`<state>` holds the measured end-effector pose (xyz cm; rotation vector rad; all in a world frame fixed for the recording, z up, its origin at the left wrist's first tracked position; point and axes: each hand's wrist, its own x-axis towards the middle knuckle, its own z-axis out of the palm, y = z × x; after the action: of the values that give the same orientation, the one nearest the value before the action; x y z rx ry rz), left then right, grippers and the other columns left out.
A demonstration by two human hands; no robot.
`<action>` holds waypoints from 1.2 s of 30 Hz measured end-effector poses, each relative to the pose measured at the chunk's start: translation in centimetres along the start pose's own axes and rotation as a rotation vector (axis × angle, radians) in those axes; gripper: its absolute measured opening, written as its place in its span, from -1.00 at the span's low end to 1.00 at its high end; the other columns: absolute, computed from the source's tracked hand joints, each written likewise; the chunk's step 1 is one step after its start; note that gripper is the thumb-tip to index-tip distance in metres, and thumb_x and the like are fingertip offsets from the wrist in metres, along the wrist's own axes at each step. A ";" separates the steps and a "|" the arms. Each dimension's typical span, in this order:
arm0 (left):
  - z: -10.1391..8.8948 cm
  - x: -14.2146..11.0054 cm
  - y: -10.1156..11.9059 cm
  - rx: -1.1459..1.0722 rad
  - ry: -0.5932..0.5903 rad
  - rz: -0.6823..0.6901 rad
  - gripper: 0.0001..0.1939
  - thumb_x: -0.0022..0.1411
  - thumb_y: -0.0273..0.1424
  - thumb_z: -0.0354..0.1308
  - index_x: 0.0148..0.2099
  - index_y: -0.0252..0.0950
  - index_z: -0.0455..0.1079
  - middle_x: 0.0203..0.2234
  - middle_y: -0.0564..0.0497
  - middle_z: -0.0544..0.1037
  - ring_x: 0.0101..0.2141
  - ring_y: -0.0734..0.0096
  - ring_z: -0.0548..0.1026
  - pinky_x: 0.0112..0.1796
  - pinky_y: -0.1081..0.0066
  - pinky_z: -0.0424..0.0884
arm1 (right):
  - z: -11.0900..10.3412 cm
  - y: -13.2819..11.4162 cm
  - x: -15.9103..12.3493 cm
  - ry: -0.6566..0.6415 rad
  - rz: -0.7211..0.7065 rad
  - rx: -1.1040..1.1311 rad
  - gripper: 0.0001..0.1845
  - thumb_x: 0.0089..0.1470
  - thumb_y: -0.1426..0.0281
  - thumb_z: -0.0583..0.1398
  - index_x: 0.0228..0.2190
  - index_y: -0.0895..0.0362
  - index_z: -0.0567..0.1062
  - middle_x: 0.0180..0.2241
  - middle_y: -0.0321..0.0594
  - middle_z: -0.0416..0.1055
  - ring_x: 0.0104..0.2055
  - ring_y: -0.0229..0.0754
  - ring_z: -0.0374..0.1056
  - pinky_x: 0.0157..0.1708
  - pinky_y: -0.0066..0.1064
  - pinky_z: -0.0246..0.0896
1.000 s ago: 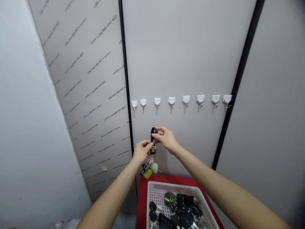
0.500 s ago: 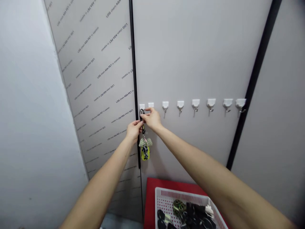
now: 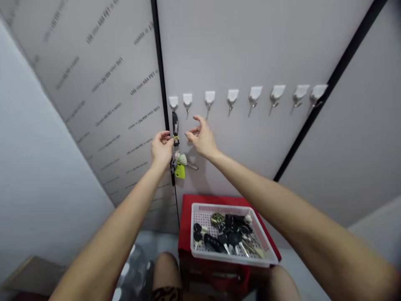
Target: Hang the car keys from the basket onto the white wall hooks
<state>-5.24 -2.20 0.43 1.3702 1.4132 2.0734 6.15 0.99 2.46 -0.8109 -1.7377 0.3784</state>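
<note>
A person's two bare hands flank a black key strap point(image 3: 175, 125) hanging at 10 o'clock from the middle of the view, its upper end at the end hook point(image 3: 173, 102) toward 11 o'clock, with a pale green bow charm point(image 3: 182, 159) and a yellow-green tag point(image 3: 180, 170) dangling below. The left hand point(image 3: 170, 138) is loosely curled, thumb and fingers parted beside the strap — whether the thumb touches it cannot be told. The right hand point(image 3: 189, 124) is spread and holds nothing, just apart from the strap. The step in hand looks like the release after hanging; the next move would seem to call for drawing the left hand clear without tugging the loop. Seven more hooks point(image 3: 232, 98) run bare to 2 o'clock, the last overlapping a dark upright strip point(image 3: 294, 148). At 5 o'clock, a red tabletop point(image 3: 187, 213) carries a white plastic basket point(image 3: 224, 207) of black-headed keys point(image 3: 234, 238) and a coiled green-gold piece point(image 3: 217, 218). A panel printed with slanting lettering point(image 3: 109, 96) fills 10 o'clock, a pale wall point(image 3: 37, 159) 9 o'clock — and the person's bare knee point(image 3: 166, 267) shows near 7.
</note>
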 end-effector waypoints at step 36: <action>4.2 -13.9 -6.4 -0.153 -0.781 -0.549 -0.87 -0.18 -0.51 -0.01 -0.47 -0.32 0.10 -0.68 0.18 0.26 -0.62 0.60 0.34 -0.54 0.54 0.25 | -6.1 9.4 -18.1 -0.689 0.477 0.273 -0.79 -0.17 0.36 -0.01 -0.54 0.25 0.34 -0.61 -0.32 0.23 -0.56 -0.39 0.09 -0.53 -0.54 0.00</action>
<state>3.57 -6.00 -12.15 1.3119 1.0798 1.0884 17.45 -5.70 -14.33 -0.9544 -2.0297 1.3115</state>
